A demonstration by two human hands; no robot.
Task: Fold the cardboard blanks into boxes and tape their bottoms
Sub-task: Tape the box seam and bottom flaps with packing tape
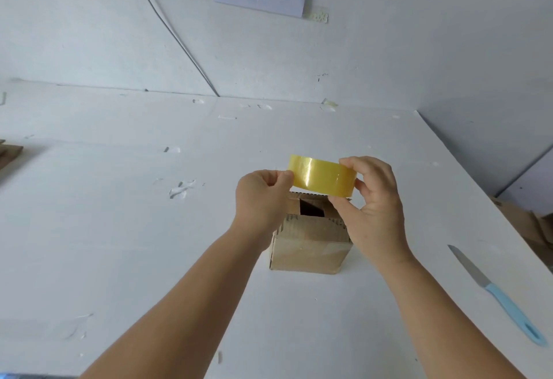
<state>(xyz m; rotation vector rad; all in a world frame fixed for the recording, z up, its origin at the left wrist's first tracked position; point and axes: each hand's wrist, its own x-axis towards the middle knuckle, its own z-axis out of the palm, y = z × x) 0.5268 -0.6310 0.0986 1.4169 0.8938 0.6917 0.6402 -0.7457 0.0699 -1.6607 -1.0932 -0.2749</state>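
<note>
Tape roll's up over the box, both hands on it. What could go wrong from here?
1. Box flaps show a dark gap and nothing holds them; taping may seal them misaligned.
2. Left hand pinches at the tape roll edge held by the right hand; the strip might fold onto itself.
3. Knife lies bare near the right forearm.

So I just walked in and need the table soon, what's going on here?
A person is taping up a small cardboard box on the white table. The right hand holds a yellowish tape roll above the box, and the left hand pinches at its edge. The box's top flaps are still partly open. A blue-handled knife lies to the right.
</note>
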